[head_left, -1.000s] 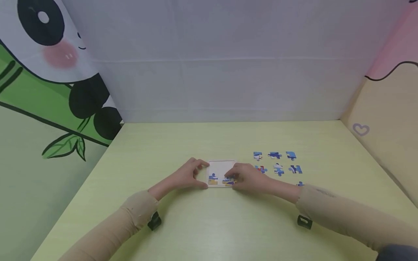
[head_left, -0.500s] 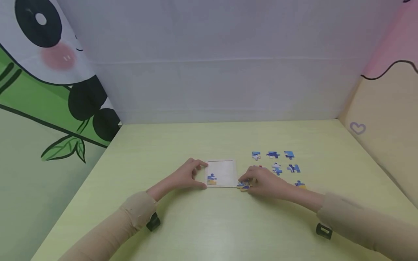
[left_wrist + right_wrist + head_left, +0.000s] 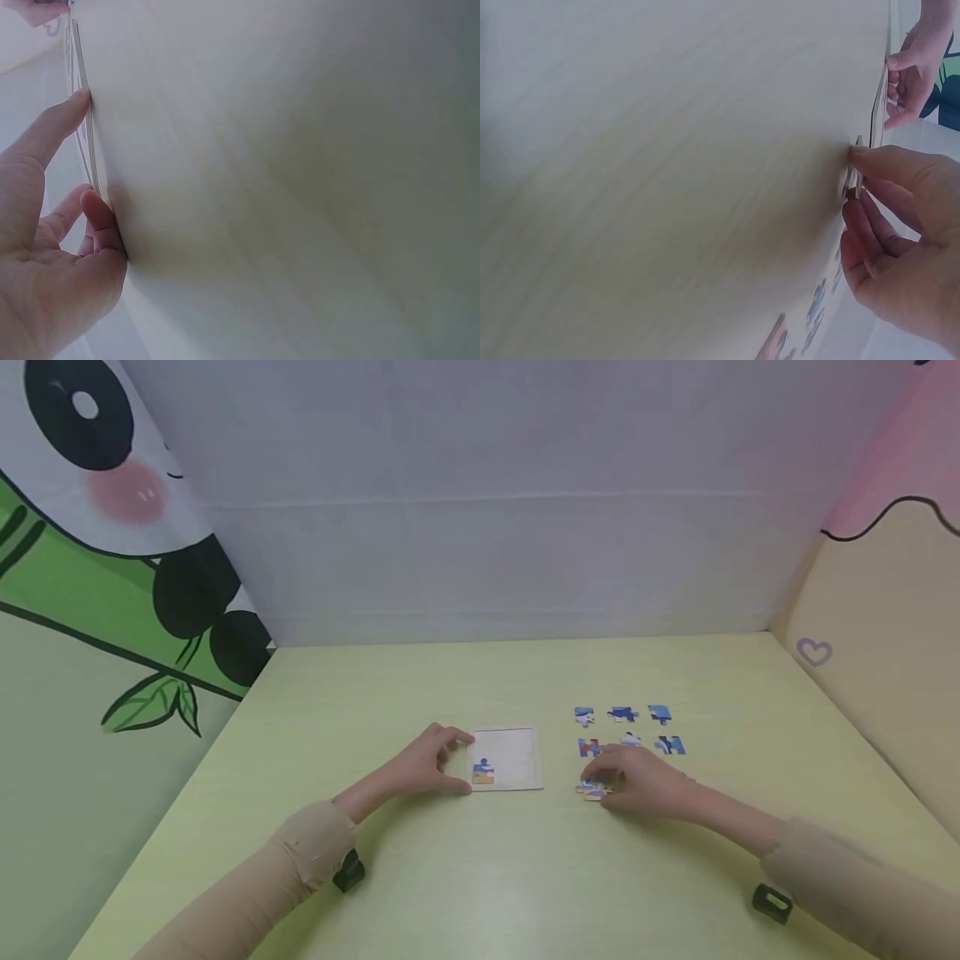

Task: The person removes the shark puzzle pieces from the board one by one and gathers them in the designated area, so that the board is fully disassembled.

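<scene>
In the head view, a square white puzzle tray [image 3: 517, 756] lies mid-table with a blue-and-yellow jigsaw piece [image 3: 483, 772] in its lower left corner. My left hand [image 3: 427, 766] touches the tray's left side, thumb at the near corner and index finger at the far one. To the right of the tray, my right hand [image 3: 645, 781] pinches a blue-and-yellow jigsaw piece [image 3: 591, 792] between thumb and fingers, low over the table. The right wrist view shows this piece [image 3: 857, 169] edge-on; whether more than one is held I cannot tell.
Several loose jigsaw pieces [image 3: 622, 714] lie in rows behind the right hand, which partly covers one of them. A pale wall [image 3: 525, 560] closes off the back of the yellowish table [image 3: 480, 877]. Printed cartoon panels [image 3: 97, 527] flank it.
My right hand has moved right, out of the tray and toward the loose pieces, carrying the piece it holds. The left hand stays at the tray's left side.
</scene>
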### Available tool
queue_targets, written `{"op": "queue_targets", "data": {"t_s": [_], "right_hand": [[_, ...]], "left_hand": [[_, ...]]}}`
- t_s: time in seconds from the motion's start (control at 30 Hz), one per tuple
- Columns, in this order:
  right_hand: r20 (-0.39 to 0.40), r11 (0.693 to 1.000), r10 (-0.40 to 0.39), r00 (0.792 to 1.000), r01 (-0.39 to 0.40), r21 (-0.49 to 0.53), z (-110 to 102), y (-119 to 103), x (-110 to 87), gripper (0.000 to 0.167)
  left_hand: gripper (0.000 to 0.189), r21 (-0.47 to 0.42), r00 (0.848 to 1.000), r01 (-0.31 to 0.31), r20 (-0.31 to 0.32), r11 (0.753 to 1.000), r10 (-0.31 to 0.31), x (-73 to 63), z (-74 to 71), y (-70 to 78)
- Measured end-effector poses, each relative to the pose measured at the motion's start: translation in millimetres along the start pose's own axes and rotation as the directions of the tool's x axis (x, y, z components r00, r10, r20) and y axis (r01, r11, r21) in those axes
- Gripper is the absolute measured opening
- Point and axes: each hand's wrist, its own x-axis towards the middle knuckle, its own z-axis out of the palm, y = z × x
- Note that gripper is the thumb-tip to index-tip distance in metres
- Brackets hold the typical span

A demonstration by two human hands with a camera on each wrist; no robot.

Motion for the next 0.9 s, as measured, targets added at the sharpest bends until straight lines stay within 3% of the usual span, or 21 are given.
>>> {"op": "queue_targets", "data": {"t_s": [0.17,0.43,0.9], "right_hand": [[-0.010,0.998,0.023,1.000,-0.023,-0.060,-3.6,9.0,-6.4,0.030],[-0.045,0.985,-0.054,0.997,0.046,-0.166,-9.7,28.1,-14.9,0.030],[-0.095,0.984,-0.049,0.994,0.032,-0.173,-16.0,47.1,-33.5,0.032]], "left_hand": [[0.075,-0.001,1.000,0.005,-0.001,1.000,-0.005,-1.0,-0.7,-0.6],[0.074,-0.001,1.000,0.004,-0.004,1.000,-0.004,-2.4,-2.0,0.5],[0.074,-0.015,1.000,-0.004,-0.006,1.000,0.004,0.5,1.5,-0.2]]}}
